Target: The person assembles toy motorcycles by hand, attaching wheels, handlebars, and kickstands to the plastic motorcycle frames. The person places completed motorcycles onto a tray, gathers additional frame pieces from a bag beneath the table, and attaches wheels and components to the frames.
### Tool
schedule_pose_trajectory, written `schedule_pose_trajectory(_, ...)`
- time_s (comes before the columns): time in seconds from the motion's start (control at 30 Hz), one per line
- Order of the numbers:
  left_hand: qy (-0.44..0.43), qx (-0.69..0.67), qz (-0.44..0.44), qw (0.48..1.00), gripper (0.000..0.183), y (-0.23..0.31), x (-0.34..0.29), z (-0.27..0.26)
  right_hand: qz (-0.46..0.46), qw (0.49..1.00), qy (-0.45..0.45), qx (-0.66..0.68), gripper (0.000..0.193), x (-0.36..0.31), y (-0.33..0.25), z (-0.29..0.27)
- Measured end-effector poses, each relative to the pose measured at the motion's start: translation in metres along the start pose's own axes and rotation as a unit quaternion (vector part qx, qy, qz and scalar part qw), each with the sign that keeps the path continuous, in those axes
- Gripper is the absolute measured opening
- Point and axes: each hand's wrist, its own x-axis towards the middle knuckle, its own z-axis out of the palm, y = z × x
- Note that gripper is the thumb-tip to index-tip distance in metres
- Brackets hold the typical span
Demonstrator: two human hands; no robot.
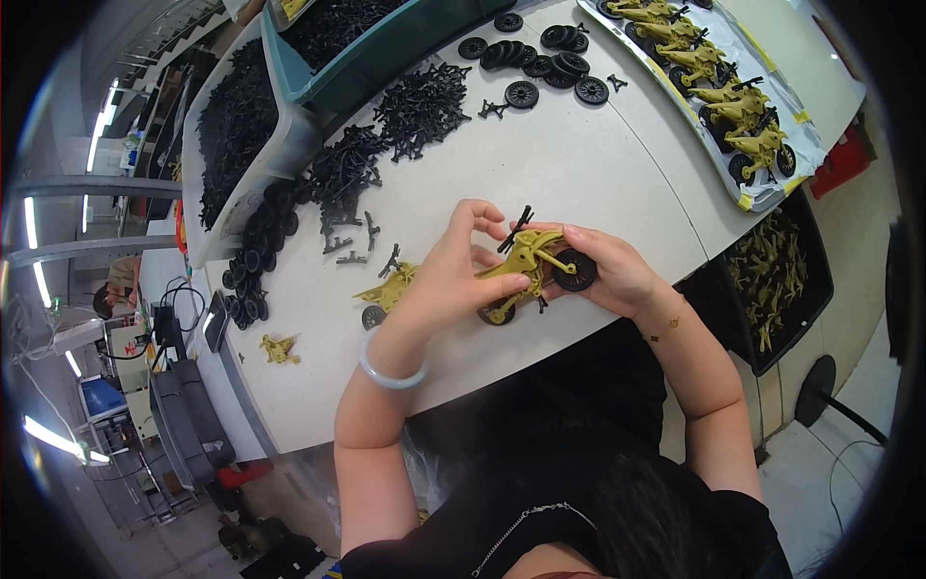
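Note:
Over the near edge of the table I hold a yellow toy motorcycle [526, 256] with black wheels and a black handlebar. My right hand [617, 270] grips it from the right, around the front wheel. From the other side, my left hand [453, 265] has its thumb pressed to the toy's body, with the forefinger bent near the handlebar; its other fingertips are partly hidden. Behind my left wrist lies a second yellow toy motorcycle [384, 292], partly covered by my arm. A small yellow part [278, 348] rests farther left.
Black wheels [521, 94] and a heap of small black parts [424, 101] cover the far table. A teal bin [386, 60] and a whitish bin [292, 135] hold more. At right, a lined tray [808, 145] carries several toy motorcycles; below is a black crate [716, 297] of yellow parts.

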Motion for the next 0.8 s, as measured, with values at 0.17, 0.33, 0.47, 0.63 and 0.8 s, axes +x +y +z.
schedule_pose_trajectory(0.17,-0.150,-0.177,-0.083,0.969,0.066,-0.012,0.010,-0.008,0.076,0.993,0.035,-0.078,0.052,0.007,-0.018,0.005)
schedule_pose_trajectory(0.33,-0.179,-0.251,-0.089,0.947,0.063,-0.015,0.012,-0.007,0.030,0.978,0.075,-0.190,0.053,0.008,-0.035,0.012)
schedule_pose_trajectory(0.47,-0.160,-0.320,-0.101,0.928,0.059,-0.011,0.013,-0.007,-0.238,0.876,0.198,-0.370,0.029,-0.011,-0.019,0.004)
schedule_pose_trajectory(0.63,-0.129,-0.354,-0.122,0.918,0.049,-0.014,0.009,-0.001,-0.444,0.589,0.177,-0.652,0.036,-0.017,0.009,0.020)
schedule_pose_trajectory(0.8,-0.119,-0.423,-0.137,0.888,0.040,-0.014,0.009,0.007,-0.440,0.557,0.204,-0.674,0.025,-0.010,0.016,0.015)
